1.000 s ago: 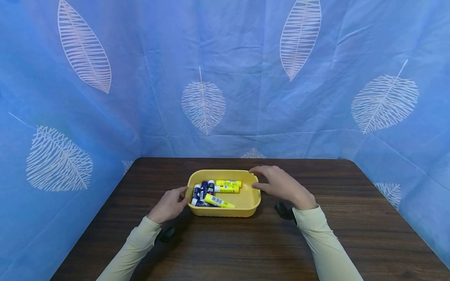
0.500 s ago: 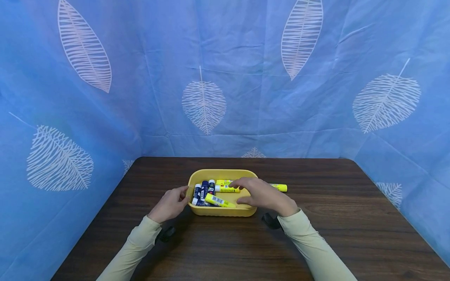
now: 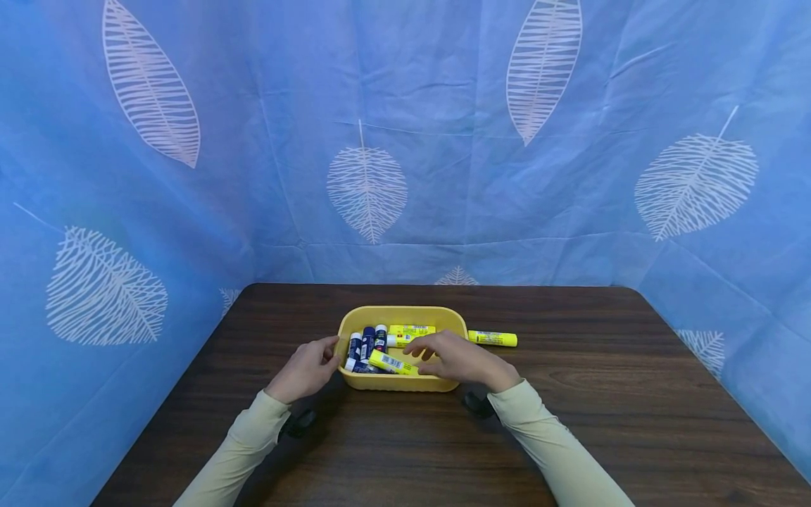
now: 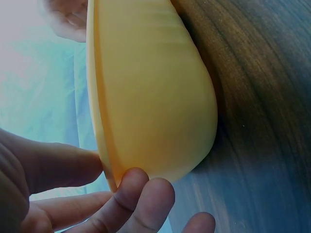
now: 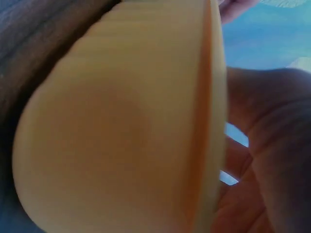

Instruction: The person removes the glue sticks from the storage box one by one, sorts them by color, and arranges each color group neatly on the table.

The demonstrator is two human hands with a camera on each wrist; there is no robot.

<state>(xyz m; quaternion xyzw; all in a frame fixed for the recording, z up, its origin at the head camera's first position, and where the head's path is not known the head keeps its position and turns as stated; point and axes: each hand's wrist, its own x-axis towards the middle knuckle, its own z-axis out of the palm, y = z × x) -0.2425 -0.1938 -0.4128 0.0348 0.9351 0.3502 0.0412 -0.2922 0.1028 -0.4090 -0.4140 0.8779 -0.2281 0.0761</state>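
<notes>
A yellow plastic basket (image 3: 405, 382) sits on the table. My left hand (image 3: 305, 369) pinches its left rim; in the left wrist view, the thumb (image 4: 68, 167) lies on one side of the rim and fingertips on the other. Over the basket's right half is my right hand (image 3: 465, 359), fingers loosely bent, close to the front yellow glue stick (image 3: 389, 361). Whether it touches that stick is unclear. Dark blue glue sticks with white caps (image 3: 367, 343) lie at the left inside. Further back are yellow glue sticks (image 3: 412, 329), partly covered by the right hand.
Another yellow glue stick (image 3: 493, 339) lies on the dark wooden table (image 3: 405, 451), just right of the basket. A blue cloth with white leaf prints (image 3: 431, 176) hangs behind and beside the table.
My right hand has moved left and toward me, from the basket's right rim to over its inside. The yellow glue stick on the table has come into view. My left hand stays put.
</notes>
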